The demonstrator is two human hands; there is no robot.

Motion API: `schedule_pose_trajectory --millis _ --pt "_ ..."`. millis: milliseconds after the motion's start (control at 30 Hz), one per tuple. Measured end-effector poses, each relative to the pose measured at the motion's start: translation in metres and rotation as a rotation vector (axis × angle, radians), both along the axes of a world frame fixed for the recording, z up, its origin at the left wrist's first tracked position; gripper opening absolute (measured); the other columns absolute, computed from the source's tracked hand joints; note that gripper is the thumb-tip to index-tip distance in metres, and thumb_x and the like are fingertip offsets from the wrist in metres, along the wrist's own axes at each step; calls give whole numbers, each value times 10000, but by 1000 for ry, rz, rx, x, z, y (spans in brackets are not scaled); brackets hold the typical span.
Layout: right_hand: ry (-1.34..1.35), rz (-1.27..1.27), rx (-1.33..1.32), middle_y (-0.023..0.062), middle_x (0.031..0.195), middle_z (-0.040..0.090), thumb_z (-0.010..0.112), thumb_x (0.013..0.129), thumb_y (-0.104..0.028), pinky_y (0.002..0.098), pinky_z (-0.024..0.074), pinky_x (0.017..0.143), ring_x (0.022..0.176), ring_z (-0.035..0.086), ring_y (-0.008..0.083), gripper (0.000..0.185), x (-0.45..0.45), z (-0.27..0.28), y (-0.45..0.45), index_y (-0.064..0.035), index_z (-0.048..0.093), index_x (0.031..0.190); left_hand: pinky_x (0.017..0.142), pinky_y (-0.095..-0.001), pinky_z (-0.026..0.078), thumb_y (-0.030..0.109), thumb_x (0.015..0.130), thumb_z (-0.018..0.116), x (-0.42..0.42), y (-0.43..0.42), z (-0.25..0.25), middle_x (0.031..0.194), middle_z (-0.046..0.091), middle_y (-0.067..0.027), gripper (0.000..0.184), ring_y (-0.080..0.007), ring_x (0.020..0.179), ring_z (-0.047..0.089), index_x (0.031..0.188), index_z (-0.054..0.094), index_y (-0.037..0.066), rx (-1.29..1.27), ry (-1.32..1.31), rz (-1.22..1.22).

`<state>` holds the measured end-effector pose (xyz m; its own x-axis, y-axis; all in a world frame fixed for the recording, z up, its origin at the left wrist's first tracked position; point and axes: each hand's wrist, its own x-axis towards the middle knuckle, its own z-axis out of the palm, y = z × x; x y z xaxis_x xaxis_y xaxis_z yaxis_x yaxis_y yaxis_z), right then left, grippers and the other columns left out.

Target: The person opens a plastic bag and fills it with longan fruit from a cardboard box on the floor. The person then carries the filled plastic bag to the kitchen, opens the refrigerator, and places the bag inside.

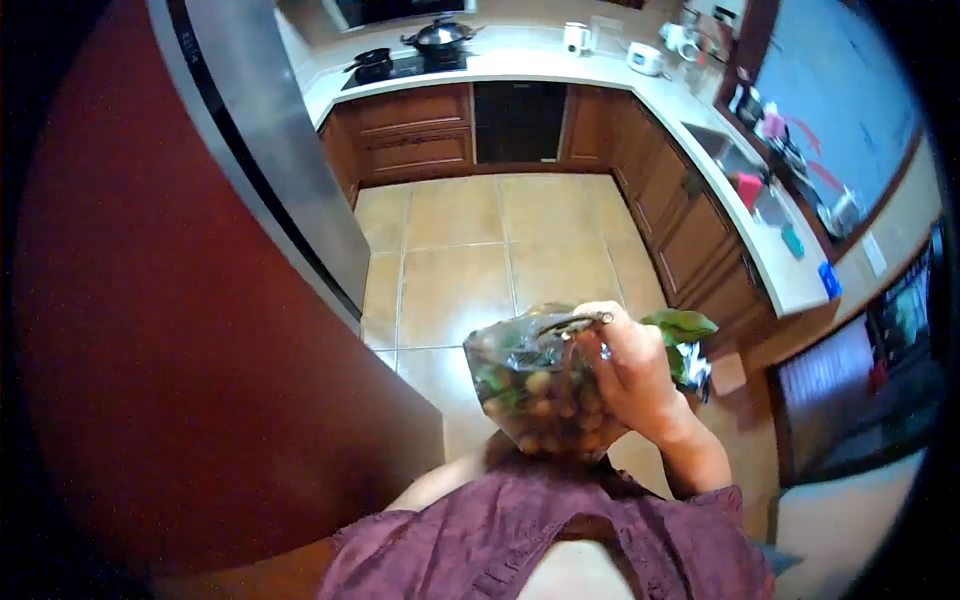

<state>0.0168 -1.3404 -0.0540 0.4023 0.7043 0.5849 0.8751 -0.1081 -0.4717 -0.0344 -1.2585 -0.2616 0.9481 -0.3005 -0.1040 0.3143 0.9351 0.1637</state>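
My right hand (pixel 635 370) is closed on the gathered top of a clear plastic bag (pixel 500 345), held up in front of my chest. Inside are many small round yellow-brown fruits (pixel 545 405) with some green leaves. A twig end (pixel 605 318) pokes out beside my fingers, and a large green leaf (pixel 682 325) shows past the back of the hand. My left forearm (pixel 440 483) reaches in from the lower left toward the bottom of the bag. The left hand's fingers are dark and hidden behind the bag and shirt.
A dark red panel (pixel 200 350) and a steel fridge (pixel 285 130) stand close on my left. Ahead are tiled floor (pixel 455 290), wooden cabinets (pixel 415 125), and a counter holding a lidded wok (pixel 440 37). The sink (pixel 708 140) is along the right counter.
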Motion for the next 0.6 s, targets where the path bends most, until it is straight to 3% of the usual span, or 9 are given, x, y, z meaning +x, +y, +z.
schedule_pose_trajectory --millis 200,267,367,433,500,600 --pt "102 86 10 170 777 592 538 829 20 359 480 581 682 605 344 142 139 38 82 -24 548 963 790 -434 449 438 937 343 124 88 15 937 606 -82 427 -235 870 566 1044 579 98 -6 25 168" --pt "87 147 21 143 749 591 523 849 -1 331 461 578 651 605 288 94 174 30 154 -8 550 939 793 -436 449 441 939 340 156 151 14 936 607 -81 431 -235 871 565 1044 579 99 -3 26 247" --pt "4 268 -8 165 766 585 551 829 3 368 476 572 665 597 344 109 225 12 267 -19 542 935 796 -438 447 447 942 334 206 236 5 935 607 -81 437 -234 873 564 1045 579 99 4 9 380" --pt "-35 361 20 165 773 582 561 823 3 390 484 569 672 598 359 120 278 24 209 -25 537 936 799 -440 447 451 944 331 250 203 6 935 607 -81 441 -234 874 563 1045 579 100 15 27 467" --pt "-76 444 51 160 788 586 555 823 10 384 487 567 672 600 353 121 309 24 219 -24 538 938 801 -441 446 455 946 327 278 208 10 934 607 -81 446 -234 875 563 1046 578 101 5 22 554" --pt "-73 581 51 159 824 591 555 818 12 367 490 566 673 603 344 132 358 39 306 -21 542 945 805 -444 445 461 950 322 317 272 23 933 608 -80 452 -234 876 562 1047 578 101 -24 29 704"
